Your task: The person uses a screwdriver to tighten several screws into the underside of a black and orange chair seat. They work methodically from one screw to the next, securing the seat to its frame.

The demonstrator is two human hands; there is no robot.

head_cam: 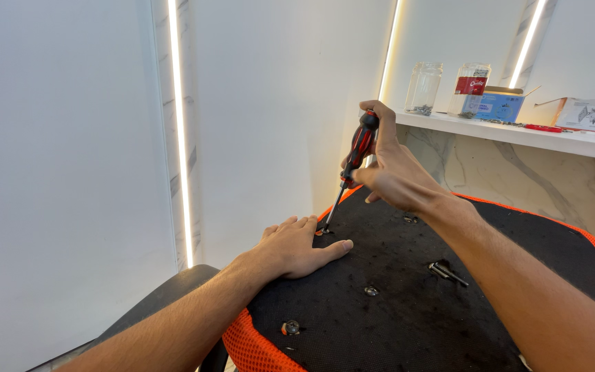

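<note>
Gripping a red-and-black screwdriver [357, 153] in a closed fist, the right hand [392, 172] holds it near upright, tip down on a screw [324, 231] at the seat base's [408, 296] 10 o'clock edge. Left hand [299, 246] lies flat and open beside that screw, grasping nothing. Two jars [423, 88] sit on the shelf [518, 134] at 1 o'clock.

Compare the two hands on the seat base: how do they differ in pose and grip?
The left hand lies flat, palm down, on the black seat underside; the right hand is raised above it. The left hand holds nothing, fingers spread beside the tool tip; the right hand is closed round the red-and-black screwdriver, thumb on the handle top. Both are bare and work at the same spot near the orange edge.
</note>
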